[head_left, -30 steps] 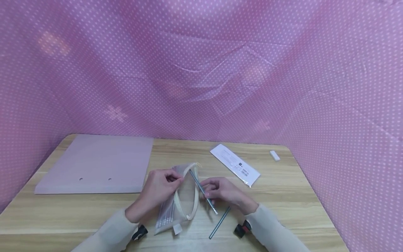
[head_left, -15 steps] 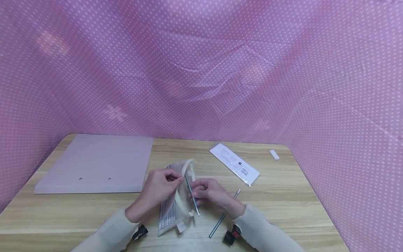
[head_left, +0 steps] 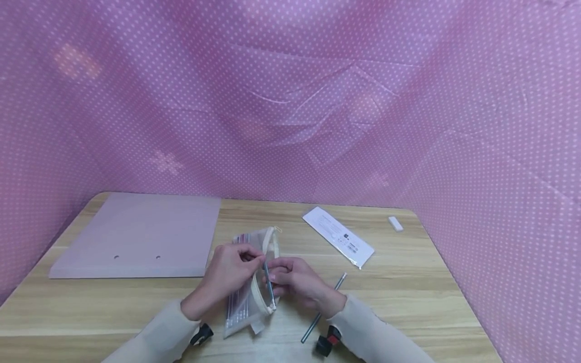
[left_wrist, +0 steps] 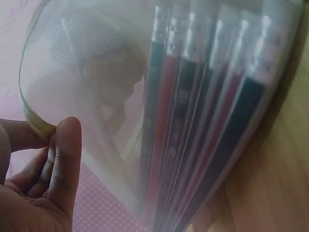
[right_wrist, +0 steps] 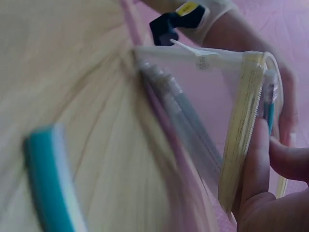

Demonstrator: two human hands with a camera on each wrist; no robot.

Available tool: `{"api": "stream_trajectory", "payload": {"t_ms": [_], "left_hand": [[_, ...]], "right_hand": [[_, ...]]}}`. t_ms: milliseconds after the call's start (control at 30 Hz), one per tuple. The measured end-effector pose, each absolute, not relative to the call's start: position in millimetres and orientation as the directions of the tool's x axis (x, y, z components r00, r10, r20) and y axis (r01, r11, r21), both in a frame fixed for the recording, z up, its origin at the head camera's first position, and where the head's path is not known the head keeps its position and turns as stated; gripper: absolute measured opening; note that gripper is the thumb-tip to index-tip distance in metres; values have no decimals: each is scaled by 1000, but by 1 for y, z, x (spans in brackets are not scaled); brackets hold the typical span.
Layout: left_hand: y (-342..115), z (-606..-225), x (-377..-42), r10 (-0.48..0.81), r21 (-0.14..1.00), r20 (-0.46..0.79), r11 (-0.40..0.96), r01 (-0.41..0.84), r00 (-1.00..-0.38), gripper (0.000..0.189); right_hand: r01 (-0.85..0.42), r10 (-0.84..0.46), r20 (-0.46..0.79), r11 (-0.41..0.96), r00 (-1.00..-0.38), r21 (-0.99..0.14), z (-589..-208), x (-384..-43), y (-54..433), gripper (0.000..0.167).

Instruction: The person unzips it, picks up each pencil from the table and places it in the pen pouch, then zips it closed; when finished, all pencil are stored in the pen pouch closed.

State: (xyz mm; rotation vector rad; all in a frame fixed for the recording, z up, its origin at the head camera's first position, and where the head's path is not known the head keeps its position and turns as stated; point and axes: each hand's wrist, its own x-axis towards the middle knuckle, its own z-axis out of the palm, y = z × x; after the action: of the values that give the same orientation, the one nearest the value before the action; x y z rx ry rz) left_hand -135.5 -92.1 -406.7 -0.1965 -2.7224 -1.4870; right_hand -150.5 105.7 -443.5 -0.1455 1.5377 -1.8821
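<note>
A see-through mesh pencil case (head_left: 238,315) with a cream zip stands with its mouth spread toward the right. Several pencils (left_wrist: 193,96) with metal-banded ends show through its mesh in the left wrist view. My left hand (head_left: 230,268) pinches the zip edge between thumb and finger. In my right hand (head_left: 295,282) a teal pencil (right_wrist: 271,108) is held by thumb and fingers, lying along the case's mouth; its eraser end points toward the near end of the zip. Another teal pencil (head_left: 310,328) lies on the table beneath my right wrist.
A pale flat board (head_left: 150,237) with two small holes covers the back left of the wooden table (head_left: 408,302). At the back right lie a white printed packet (head_left: 336,234) and a small white eraser (head_left: 396,224). Pink dotted cloth (head_left: 290,126) hangs around the table.
My right hand has moved left with the pencil, bringing it from across the opening into the case's mouth. The left hand keeps its pinch while the case shifts slightly left.
</note>
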Motion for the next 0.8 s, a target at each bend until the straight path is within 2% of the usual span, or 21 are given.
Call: {"api": "stream_trajectory", "payload": {"t_ms": [200, 467, 800], "left_hand": [[-92, -406, -136, 109, 843, 87, 522, 131, -990, 5], [-91, -407, -135, 112, 841, 70, 528, 119, -991, 7], [-89, -406, -134, 114, 848, 42, 521, 96, -993, 4]], "right_hand": [[461, -574, -346, -61, -742, -885, -443, -152, 107, 40], [338, -473, -346, 105, -810, -935, -448, -150, 101, 37], [209, -479, -308, 249, -822, -946, -447, -152, 102, 34]]}}
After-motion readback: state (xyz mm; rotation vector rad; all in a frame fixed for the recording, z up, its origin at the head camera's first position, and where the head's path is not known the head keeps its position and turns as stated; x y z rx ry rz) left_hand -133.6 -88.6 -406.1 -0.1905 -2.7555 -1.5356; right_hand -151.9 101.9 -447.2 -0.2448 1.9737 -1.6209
